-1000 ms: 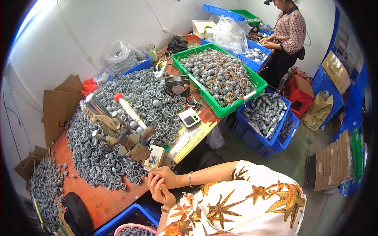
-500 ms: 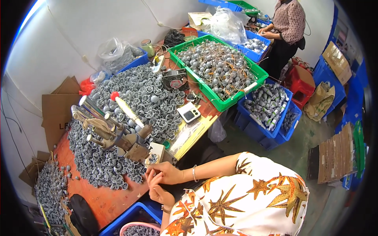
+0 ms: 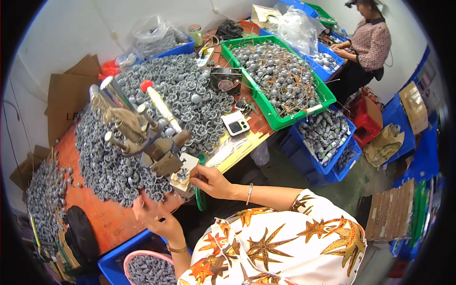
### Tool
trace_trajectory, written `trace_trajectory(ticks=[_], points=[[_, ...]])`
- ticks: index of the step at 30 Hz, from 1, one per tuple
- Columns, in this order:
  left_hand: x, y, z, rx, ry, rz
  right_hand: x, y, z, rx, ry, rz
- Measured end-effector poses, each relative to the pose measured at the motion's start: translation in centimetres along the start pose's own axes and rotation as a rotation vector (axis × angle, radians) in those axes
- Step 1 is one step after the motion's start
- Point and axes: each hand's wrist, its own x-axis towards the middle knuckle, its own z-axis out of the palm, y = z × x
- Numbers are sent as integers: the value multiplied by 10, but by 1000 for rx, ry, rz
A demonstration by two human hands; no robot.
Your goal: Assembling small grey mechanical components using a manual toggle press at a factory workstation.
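"What's different from 1 second ago?"

"The left hand (image 3: 164, 223) and right hand (image 3: 213, 184), together then, are now well apart."

"Where's the left?"

"Farther left, blurred, its fingers spread over the near edge of the red tabletop (image 3: 110, 222), near the grey pile (image 3: 107, 159)."

"And the other?"

"It's moved right, fingertips at the right side of the pale block (image 3: 190, 163). A green loop (image 3: 201, 199) now shows below it."

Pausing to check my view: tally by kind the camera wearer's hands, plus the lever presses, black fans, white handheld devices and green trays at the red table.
Hands (left hand, right hand): 2
Lever press: 1
Black fan: 1
White handheld device: 1
Green tray: 1
Total: 6
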Motion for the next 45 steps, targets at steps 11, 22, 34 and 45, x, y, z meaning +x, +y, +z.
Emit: trace_trajectory(ticks=[11, 22, 34, 45], points=[[-15, -3, 8, -295, -635, -220, -1, 11, 28, 358, -117, 201], [-12, -28, 51, -138, -545, -121, 11, 15, 20, -489, -6, -111], [9, -34, 52, -281, -691, -174, 7, 12, 11, -455, -88, -47], [-1, -19, 60, -59, -584, -97, 180, -21, -57, 352, -68, 115]])
